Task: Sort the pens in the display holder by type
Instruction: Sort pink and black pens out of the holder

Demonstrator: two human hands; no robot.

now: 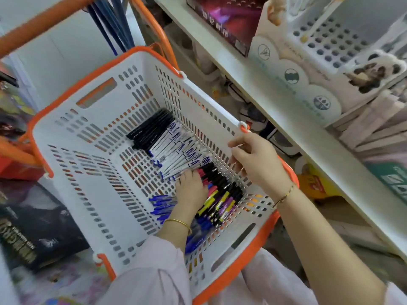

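**Two hands apart in the basket, pens laid in groups along one wall**

Left hand: palm-down on the pens, fingers stretched toward 11 o'clock. Its tips are at the seam between the white pens and the pink, black and yellow pens. No pen seen pinched. Judged: parting or squaring two groups.

Right hand: at 2 o'clock from the left, not touching it. Fingers curl against the 3 o'clock wall of the basket, just below the rim. Cannot tell whether it grips or only rests there; probably steadying.

Pens lie side by side by kind along that wall. Black pens are at the 11 o'clock end and blue pens at 7 o'clock of the left hand. Judged: sorting is done here first.

Display holder: on the shelf at 1 o'clock, holes nearly all unfilled.

Room: bare basket floor toward 9 o'clock. The shelf edge runs close beside the right rim, so any lift to the holder must clear both.
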